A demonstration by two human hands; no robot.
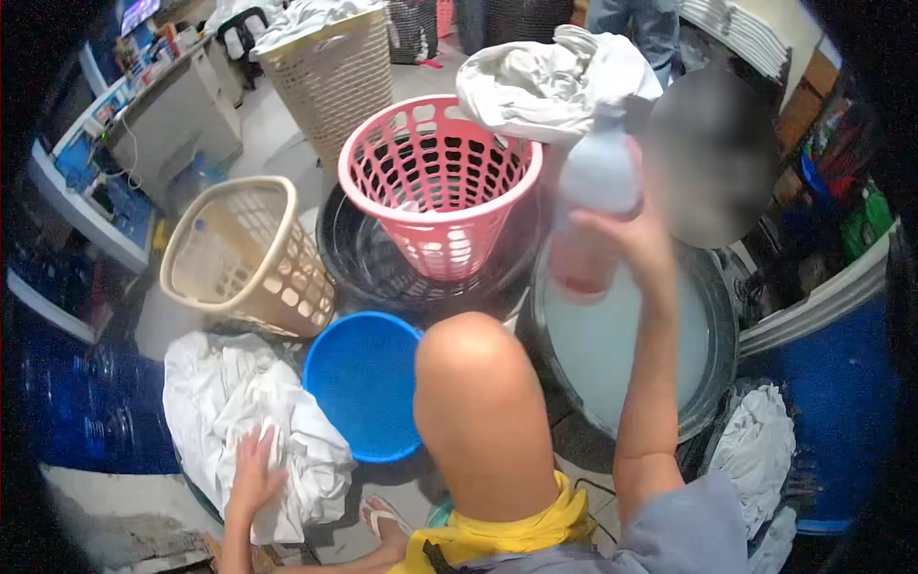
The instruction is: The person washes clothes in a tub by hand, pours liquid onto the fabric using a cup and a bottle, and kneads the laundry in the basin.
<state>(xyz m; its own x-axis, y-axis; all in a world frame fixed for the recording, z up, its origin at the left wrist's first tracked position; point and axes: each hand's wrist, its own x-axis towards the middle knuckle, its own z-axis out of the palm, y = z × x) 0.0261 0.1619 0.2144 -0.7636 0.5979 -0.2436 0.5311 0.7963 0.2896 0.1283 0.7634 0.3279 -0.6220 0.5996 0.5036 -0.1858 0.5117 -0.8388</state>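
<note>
My right hand (631, 239) is raised over a dark tub (732, 335) of cloudy, pale liquid (622, 354), with its fingers wrapped round a bottle (598, 177). The bottle has a whitish upper part and a pinkish lower part, and it is blurred. At the lower left, my left hand (256, 471) rests on a heap of white cloth (229, 392), fingers apart. Beside that heap stands a round blue basin (363, 383). A pink basket (440, 215) sits in a black basin (349, 258) in the middle.
A beige basket (287, 230) lies tilted at the left. Behind it is a tall woven hamper (335, 86) holding white cloth. More white cloth is piled at the top (555, 81) and lower right (755, 450). A person in jeans (636, 29) stands at the back.
</note>
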